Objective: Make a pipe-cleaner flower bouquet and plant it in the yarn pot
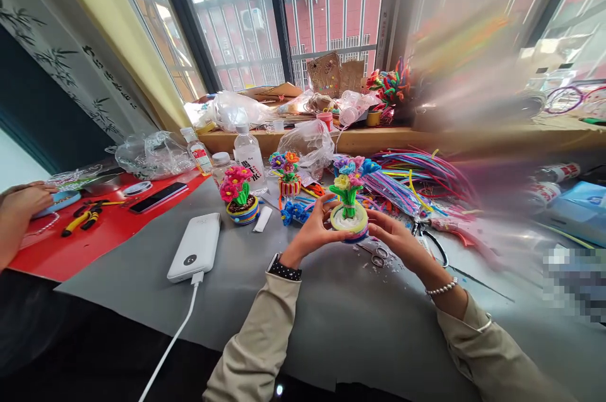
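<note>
We hold a small pot of pipe-cleaner flowers [349, 194] above the middle of the grey tabletop [303, 320], our left hand [313, 229] gripping its left side and our right hand [398, 239] curled against its right; 2 more flower pots stand to its left, a pink-flowered pot [242, 209] and a striped pot [290, 187]; small scissors [379, 258] lie among white scraps near our right hand, and a white power bank [194, 248] lies to our left, a cable [176, 334] plugged in
</note>
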Action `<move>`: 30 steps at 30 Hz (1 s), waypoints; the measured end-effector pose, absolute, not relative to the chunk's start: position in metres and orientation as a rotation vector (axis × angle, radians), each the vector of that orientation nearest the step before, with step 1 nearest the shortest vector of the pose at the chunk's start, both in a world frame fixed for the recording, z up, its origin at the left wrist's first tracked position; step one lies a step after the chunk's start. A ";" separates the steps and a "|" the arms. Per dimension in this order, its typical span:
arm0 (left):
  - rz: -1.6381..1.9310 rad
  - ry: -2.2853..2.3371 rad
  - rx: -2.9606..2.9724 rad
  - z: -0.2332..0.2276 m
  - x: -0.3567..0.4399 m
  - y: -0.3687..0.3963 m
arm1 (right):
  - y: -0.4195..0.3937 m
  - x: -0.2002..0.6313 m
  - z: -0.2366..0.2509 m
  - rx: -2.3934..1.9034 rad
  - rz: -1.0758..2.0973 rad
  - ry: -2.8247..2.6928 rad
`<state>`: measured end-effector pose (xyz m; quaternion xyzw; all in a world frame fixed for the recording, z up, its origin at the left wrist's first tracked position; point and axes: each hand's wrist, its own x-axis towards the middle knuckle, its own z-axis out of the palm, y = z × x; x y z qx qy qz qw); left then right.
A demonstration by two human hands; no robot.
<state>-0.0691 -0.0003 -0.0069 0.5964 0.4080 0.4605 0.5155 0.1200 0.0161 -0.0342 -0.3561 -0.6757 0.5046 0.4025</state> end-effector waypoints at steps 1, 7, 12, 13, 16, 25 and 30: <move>1.101 0.965 1.439 -0.008 -0.067 0.001 | 0.016 0.120 -0.034 -0.880 1.280 -1.704; 1.085 0.844 1.505 -0.020 -0.058 0.005 | 0.017 0.121 -0.035 -0.894 1.229 -1.719; 0.990 0.777 1.532 -0.013 -0.059 0.004 | 0.016 0.122 -0.034 -0.853 1.215 -1.742; 0.971 0.770 1.516 -0.011 -0.059 0.004 | 0.015 0.122 -0.035 -0.845 1.223 -1.736; 1.021 0.862 1.422 -0.006 -0.054 0.008 | 0.014 0.122 -0.036 -0.842 1.234 -1.719; 1.274 1.024 1.272 -0.007 -0.039 0.021 | 0.015 0.121 -0.038 -0.791 1.283 -1.658; 1.356 1.047 1.316 -0.015 -0.038 0.023 | 0.012 0.120 -0.034 -0.806 1.326 -1.620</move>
